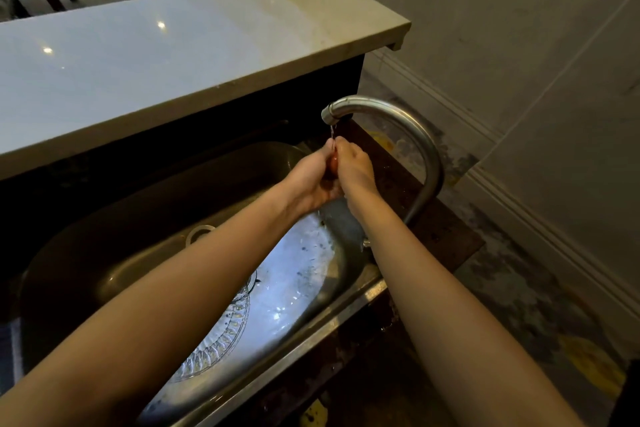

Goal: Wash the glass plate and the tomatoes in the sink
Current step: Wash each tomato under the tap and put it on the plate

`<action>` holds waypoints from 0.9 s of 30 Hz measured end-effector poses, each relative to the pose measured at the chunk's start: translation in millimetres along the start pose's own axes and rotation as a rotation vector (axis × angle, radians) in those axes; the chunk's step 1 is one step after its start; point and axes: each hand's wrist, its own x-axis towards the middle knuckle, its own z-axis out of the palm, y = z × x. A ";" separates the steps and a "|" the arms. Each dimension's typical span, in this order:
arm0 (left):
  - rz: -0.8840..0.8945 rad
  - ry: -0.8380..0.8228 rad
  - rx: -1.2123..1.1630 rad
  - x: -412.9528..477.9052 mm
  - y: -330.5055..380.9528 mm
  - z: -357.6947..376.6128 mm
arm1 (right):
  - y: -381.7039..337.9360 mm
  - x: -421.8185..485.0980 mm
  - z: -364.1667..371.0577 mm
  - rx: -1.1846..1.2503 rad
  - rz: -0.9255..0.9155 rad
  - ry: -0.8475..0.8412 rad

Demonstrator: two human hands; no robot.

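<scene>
Both hands meet directly under the spout of the curved faucet (398,118), toward 1 o'clock in the stainless sink (104,236), so the thin water stream (332,131) lands on what they hold. The left hand (311,180) cups a red tomato (333,165) from below with its fingers curled up round it. The right hand (355,168) closes over it from the 3 o'clock side, fingers bent against the skin, probably to rub it while it is rinsed.

The cut-glass plate (221,340) lies flat on the wet sink floor at 7 o'clock from the hands, partly under the left forearm, where runoff falls near it. The drain (200,231) sits at 9 o'clock. I see no other tomatoes.
</scene>
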 end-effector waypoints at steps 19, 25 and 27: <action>0.015 0.049 -0.126 2.5 2.4 4.6 | -0.3 -3.5 -5.2 -0.086 -0.069 -0.039; 0.038 0.089 -0.126 2.7 5.5 6.3 | 1.5 -16.1 -10.6 -0.103 -0.170 -0.105; 0.041 0.136 -0.088 2.7 10.3 4.6 | 6.7 -20.5 -11.5 -0.148 -0.256 -0.199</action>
